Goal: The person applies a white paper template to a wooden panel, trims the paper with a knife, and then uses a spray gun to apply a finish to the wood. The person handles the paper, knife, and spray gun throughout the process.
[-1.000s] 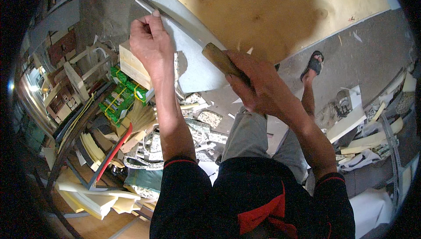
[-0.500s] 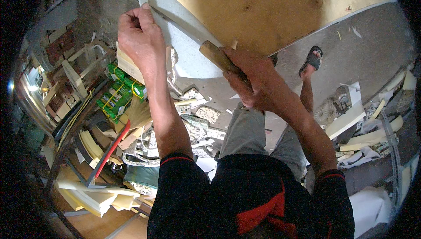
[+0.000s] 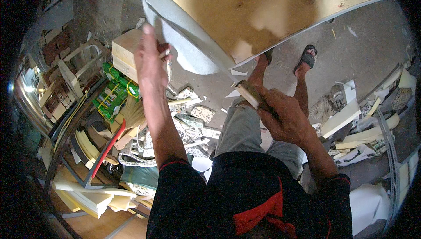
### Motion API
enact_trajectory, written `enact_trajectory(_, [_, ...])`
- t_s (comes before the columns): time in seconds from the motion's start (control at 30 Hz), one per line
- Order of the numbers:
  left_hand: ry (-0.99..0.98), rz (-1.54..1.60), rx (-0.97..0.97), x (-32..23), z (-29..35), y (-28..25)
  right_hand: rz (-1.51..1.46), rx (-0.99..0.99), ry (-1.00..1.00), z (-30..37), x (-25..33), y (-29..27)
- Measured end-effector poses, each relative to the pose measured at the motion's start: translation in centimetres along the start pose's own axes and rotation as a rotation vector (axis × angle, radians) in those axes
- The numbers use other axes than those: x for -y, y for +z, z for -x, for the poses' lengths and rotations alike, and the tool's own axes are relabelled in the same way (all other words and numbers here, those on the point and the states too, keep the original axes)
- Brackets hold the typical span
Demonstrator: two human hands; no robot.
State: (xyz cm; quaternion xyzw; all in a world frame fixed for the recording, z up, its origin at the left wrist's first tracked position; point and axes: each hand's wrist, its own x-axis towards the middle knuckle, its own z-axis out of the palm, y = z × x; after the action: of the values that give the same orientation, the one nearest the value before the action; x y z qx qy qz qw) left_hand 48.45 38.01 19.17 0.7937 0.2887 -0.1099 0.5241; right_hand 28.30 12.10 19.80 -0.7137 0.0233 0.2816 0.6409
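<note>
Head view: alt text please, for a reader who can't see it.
Seen from above, a person's right hand grips a wooden-handled tool near a grey-edged plywood panel, while the left hand pinches something small and pale beside the grey edge. Offcuts litter the concrete floor around sandalled feet.

The board (image 3: 272, 15) above me is pale yellow wood with brown knots, and its foam edge (image 3: 193, 33) is grey-blue. The handle (image 3: 249, 93) I hold is tan. My shirt (image 3: 245, 199) is black with red trim. Green packets (image 3: 115, 94) lie by speckled scraps (image 3: 199, 114) on the grey floor (image 3: 351, 50).
</note>
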Motion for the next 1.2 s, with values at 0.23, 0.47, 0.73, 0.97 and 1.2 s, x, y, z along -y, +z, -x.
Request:
enact_trajectory(0.23, [0.2,-0.186,0.055,1.9,2.8,0.2,0.02,-0.084,-0.123,-0.3,-0.4,0.4])
enact_trajectory(0.47, [0.441,-0.315,-0.037,0.9,3.9,1.7,0.04,-0.165,-0.262,-3.8,-1.3,1.7])
enact_trajectory(0.73, [0.542,-0.398,-0.133,0.4,5.2,2.2,0.01,0.034,0.012,2.3,-0.6,-0.4])
enact_trajectory(0.97, [0.582,-0.477,-0.176,-0.2,6.0,2.4,-0.034,-0.045,-0.203,-0.1,-2.7,0.4])
enact_trajectory(1.2, [0.589,-0.509,-0.228,-0.7,7.9,2.0,0.05,0.119,0.017,8.0,-4.6,-1.7])
